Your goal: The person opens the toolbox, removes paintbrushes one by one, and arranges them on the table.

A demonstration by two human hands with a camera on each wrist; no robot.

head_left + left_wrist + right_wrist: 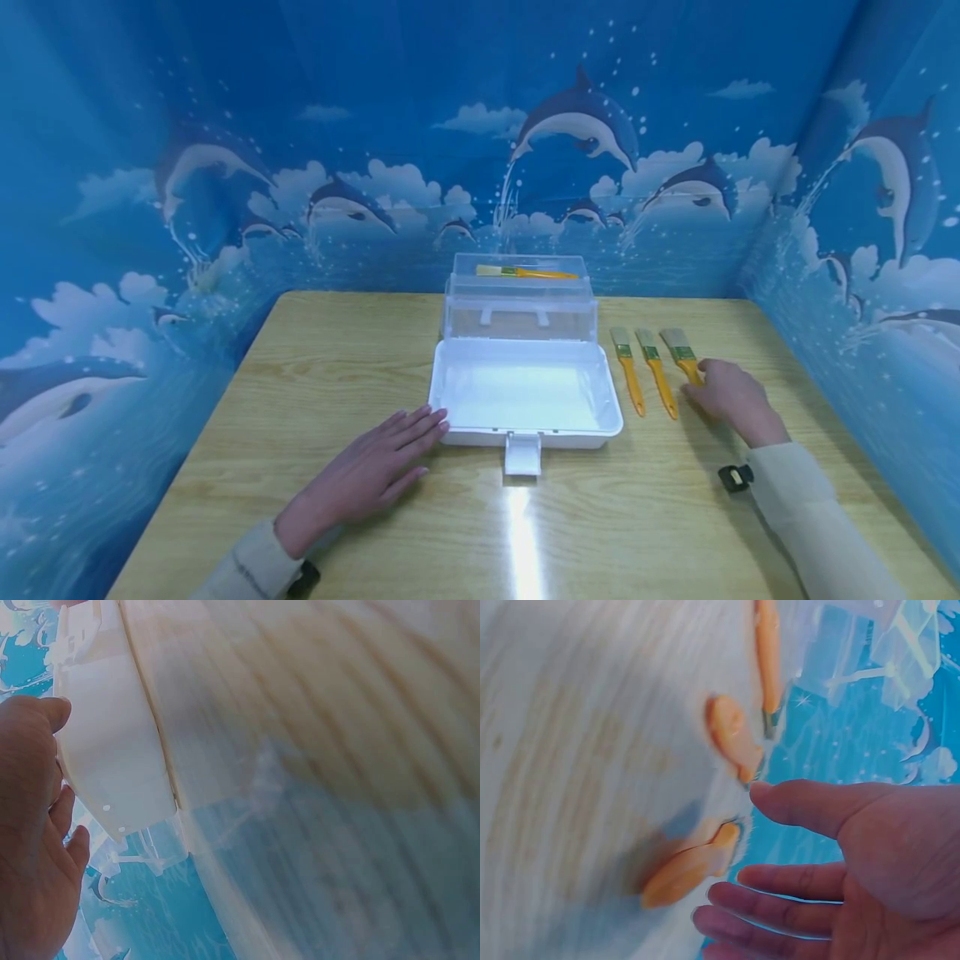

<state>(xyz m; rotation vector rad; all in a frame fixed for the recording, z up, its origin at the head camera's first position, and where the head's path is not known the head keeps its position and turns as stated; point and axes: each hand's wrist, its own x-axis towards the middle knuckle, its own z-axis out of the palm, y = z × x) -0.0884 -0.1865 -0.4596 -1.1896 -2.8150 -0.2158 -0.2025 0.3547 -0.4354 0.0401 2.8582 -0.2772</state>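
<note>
A white plastic box (pixel 525 433) with its clear lid (pixel 521 321) raised stands mid-table. My left hand (pixel 371 467) is at the box's front left corner, fingers extended and touching its rim; the left wrist view shows the fingers along the box side (pixel 112 727). To the right of the box lie a narrow paintbrush (pixel 630 379), a middle paintbrush (pixel 658 375) and a wider paintbrush (pixel 681 350). My right hand (pixel 731 400) is over the wider one's yellow handle. In the right wrist view, thumb and fingers are spread apart near that handle (pixel 694 870), not closed on it.
Another paintbrush (pixel 547 273) lies in the top of the raised lid. A white latch (pixel 522 457) hangs down at the box front. The wooden table (pixel 337 350) meets a blue dolphin-print curtain (pixel 375 108) at the back and sides.
</note>
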